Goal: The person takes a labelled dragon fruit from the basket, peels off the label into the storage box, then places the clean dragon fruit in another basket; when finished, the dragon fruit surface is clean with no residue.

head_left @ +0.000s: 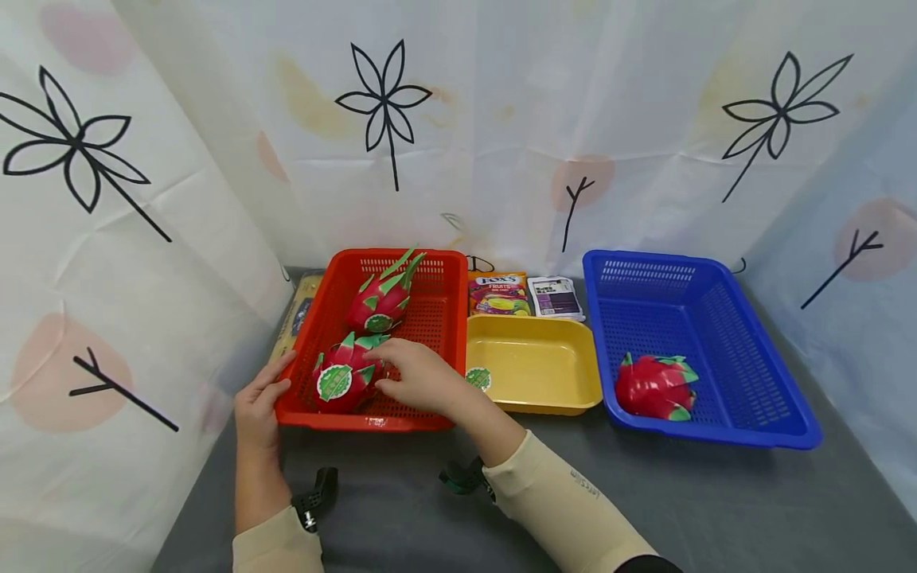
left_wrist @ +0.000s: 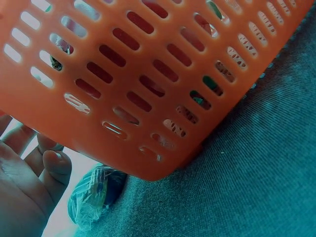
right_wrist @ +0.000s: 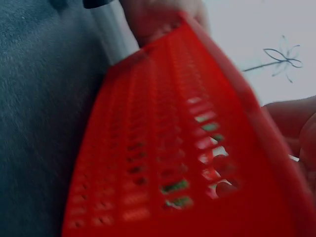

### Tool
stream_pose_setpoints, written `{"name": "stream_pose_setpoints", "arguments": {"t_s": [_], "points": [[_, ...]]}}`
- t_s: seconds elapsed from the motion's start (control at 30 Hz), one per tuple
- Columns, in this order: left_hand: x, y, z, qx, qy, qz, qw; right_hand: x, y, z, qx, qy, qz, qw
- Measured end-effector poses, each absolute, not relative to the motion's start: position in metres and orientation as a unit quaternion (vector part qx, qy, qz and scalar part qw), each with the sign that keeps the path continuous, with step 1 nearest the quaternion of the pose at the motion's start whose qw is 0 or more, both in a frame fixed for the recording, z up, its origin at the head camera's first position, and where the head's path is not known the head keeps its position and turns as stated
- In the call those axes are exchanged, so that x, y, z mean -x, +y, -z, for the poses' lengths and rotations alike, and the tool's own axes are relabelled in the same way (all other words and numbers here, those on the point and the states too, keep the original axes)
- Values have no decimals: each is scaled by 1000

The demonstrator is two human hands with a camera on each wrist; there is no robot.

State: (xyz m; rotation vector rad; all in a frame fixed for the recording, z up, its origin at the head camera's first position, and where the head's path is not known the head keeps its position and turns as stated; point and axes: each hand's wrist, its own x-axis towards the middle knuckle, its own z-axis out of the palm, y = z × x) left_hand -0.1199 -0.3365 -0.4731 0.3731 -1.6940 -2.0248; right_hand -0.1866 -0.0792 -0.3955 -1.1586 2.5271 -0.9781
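A red perforated basket (head_left: 430, 334) holds two pink dragon fruits with green scales. The rear dragon fruit (head_left: 383, 298) lies with its long green leaves pointing up and right. The front dragon fruit (head_left: 351, 370) bears a round green-and-white label. My right hand (head_left: 423, 378) reaches over the basket's front right and grips this front fruit by its right side, thumb nearest me. At the basket's left rim my left hand (head_left: 261, 406) holds the edge; the left wrist view shows its fingers (left_wrist: 19, 140) passing behind the rim. Another dragon fruit (head_left: 655, 386) lies in the blue basket (head_left: 745, 374).
A yellow tray (head_left: 533, 366) with a green label stands between the baskets. Behind it are a Fox's fruit candy bag (head_left: 499, 294) and a white-and-purple packet (head_left: 556, 298). A yellowish packet (head_left: 297, 310) lies left of the red basket. Patterned curtains (head_left: 487, 103) surround the grey table (head_left: 401, 509).
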Motion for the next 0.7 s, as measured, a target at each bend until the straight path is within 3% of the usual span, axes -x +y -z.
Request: {"name": "stream_pose_setpoints", "arguments": {"t_s": [0.33, 0.7], "points": [[120, -337, 472, -138, -619, 737, 234, 190, -110, 408, 365, 881, 288, 90], [120, -337, 471, -149, -610, 744, 227, 190, -111, 413, 295, 866, 395, 83]]}}
